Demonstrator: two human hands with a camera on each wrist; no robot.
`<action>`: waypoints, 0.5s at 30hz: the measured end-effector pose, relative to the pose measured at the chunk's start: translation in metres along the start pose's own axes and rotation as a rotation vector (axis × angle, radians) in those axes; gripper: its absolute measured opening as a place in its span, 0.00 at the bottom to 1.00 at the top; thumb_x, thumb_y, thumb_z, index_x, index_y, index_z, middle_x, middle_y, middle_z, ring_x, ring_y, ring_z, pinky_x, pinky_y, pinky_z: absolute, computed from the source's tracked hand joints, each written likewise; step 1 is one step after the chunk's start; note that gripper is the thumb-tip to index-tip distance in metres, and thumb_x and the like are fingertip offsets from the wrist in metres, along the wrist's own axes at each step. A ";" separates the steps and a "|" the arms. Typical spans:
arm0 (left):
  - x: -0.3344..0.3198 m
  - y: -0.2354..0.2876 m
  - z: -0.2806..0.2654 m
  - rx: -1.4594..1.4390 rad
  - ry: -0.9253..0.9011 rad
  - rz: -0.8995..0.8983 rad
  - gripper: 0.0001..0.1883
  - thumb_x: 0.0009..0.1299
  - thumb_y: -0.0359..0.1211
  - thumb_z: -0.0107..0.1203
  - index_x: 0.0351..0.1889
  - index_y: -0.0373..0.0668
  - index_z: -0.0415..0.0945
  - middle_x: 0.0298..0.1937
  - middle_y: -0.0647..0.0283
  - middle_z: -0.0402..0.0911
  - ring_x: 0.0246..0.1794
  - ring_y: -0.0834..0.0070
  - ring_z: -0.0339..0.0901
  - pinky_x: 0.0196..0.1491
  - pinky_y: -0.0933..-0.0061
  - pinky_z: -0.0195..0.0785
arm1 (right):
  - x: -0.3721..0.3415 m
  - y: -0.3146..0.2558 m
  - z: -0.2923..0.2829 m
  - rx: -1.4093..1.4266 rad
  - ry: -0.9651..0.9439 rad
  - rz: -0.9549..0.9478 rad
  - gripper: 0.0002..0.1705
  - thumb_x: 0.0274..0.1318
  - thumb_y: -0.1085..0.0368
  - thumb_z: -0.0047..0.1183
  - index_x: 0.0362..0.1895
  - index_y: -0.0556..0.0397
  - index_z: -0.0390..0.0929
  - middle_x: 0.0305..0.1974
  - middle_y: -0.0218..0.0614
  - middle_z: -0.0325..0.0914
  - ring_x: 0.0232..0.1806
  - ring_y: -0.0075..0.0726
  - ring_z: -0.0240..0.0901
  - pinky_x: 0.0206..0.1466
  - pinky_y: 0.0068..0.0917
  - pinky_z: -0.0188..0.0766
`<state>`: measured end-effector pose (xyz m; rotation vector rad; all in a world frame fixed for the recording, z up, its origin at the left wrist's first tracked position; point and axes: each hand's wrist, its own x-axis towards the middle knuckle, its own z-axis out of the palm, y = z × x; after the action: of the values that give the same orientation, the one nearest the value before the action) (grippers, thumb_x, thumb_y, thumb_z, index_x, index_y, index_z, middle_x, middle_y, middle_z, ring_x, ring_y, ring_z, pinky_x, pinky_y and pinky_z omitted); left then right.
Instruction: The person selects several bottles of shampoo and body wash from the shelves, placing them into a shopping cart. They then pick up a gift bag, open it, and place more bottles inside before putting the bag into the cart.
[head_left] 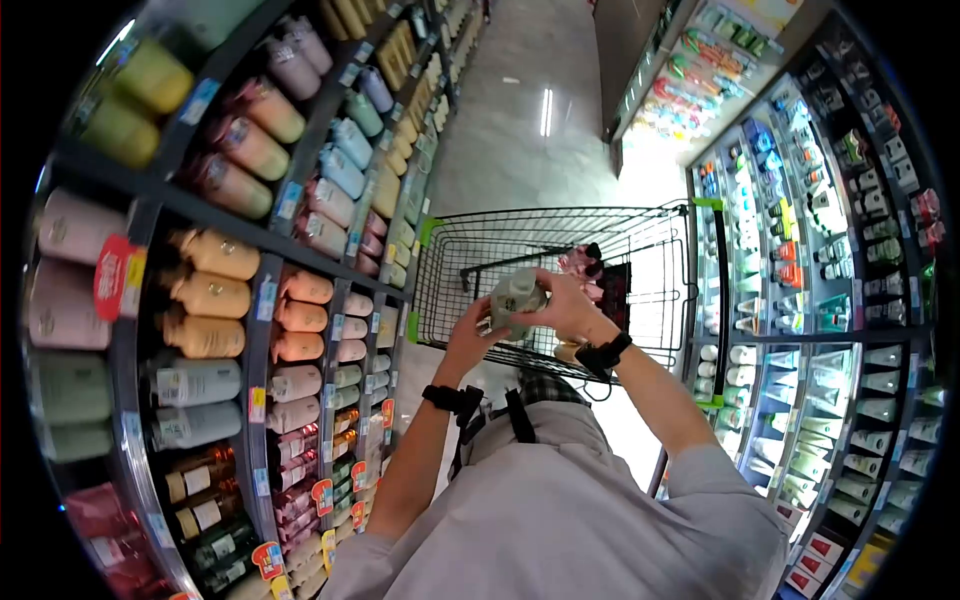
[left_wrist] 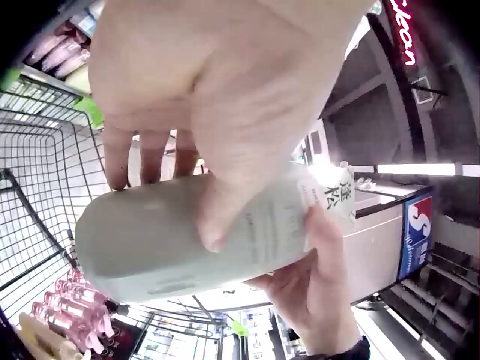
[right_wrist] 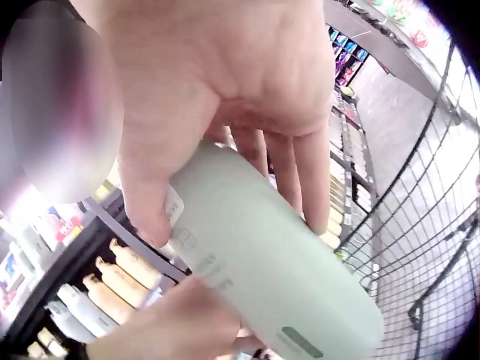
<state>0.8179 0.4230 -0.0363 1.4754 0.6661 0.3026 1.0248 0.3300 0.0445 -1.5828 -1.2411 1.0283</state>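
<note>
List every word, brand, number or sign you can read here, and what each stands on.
"蓬松": white tag at one end of the green bottle
"clean": red lit sign, first letter partly cut off
"S": red-and-blue sign; its smaller letters are blurred
Too small or blurred to read: the bottle's other print, the red shelf sign, the price tags, the labels on the shelf bottles

1. Head view: round fisheye with black corners; the shelves [head_left: 800, 338] bow outward, glowing brightly at right.
2. The floor [head_left: 500, 140] mirrors a white light streak and whites out in places.
3. Left wrist view: a ceiling light [left_wrist: 416, 169] glares.
4. Right wrist view: bottle [right_wrist: 274, 247] print looks soft; a blurred oval [right_wrist: 60, 105] sits left.
</note>
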 end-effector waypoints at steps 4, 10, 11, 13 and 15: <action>0.030 -0.038 0.028 0.005 0.011 -0.082 0.26 0.72 0.25 0.55 0.68 0.41 0.64 0.63 0.56 0.73 0.62 0.64 0.73 0.57 0.64 0.74 | -0.007 0.071 -0.007 -0.113 -0.010 0.105 0.42 0.37 0.47 0.73 0.56 0.53 0.76 0.44 0.43 0.84 0.45 0.41 0.82 0.51 0.32 0.75; 0.061 -0.097 0.059 0.171 -0.102 -0.453 0.22 0.77 0.30 0.45 0.69 0.42 0.65 0.63 0.57 0.74 0.56 0.67 0.76 0.53 0.65 0.74 | -0.017 0.182 -0.002 -0.169 0.005 0.140 0.35 0.37 0.52 0.71 0.50 0.54 0.75 0.44 0.45 0.81 0.45 0.56 0.78 0.50 0.43 0.73; 0.064 -0.107 0.065 0.065 -0.097 -0.505 0.23 0.76 0.29 0.45 0.69 0.42 0.64 0.64 0.57 0.73 0.56 0.68 0.76 0.52 0.66 0.74 | -0.017 0.199 0.002 -0.192 0.004 0.181 0.36 0.38 0.51 0.72 0.51 0.54 0.75 0.45 0.45 0.80 0.47 0.53 0.78 0.50 0.42 0.73; 0.068 -0.125 0.074 0.053 -0.108 -0.568 0.23 0.76 0.30 0.45 0.70 0.42 0.64 0.64 0.58 0.73 0.56 0.68 0.76 0.53 0.67 0.73 | -0.021 0.222 0.009 -0.202 -0.052 0.320 0.37 0.38 0.52 0.73 0.52 0.54 0.74 0.48 0.46 0.78 0.51 0.53 0.75 0.53 0.43 0.71; 0.076 -0.147 0.082 0.151 -0.143 -0.577 0.23 0.77 0.32 0.44 0.70 0.42 0.63 0.65 0.59 0.73 0.57 0.69 0.76 0.54 0.68 0.72 | -0.021 0.251 0.017 -0.245 -0.072 0.307 0.37 0.38 0.52 0.73 0.52 0.54 0.74 0.48 0.47 0.77 0.52 0.54 0.73 0.54 0.44 0.70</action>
<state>0.8950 0.3853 -0.1996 1.3638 0.9769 -0.3005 1.0752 0.2762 -0.1968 -1.9867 -1.2341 1.1660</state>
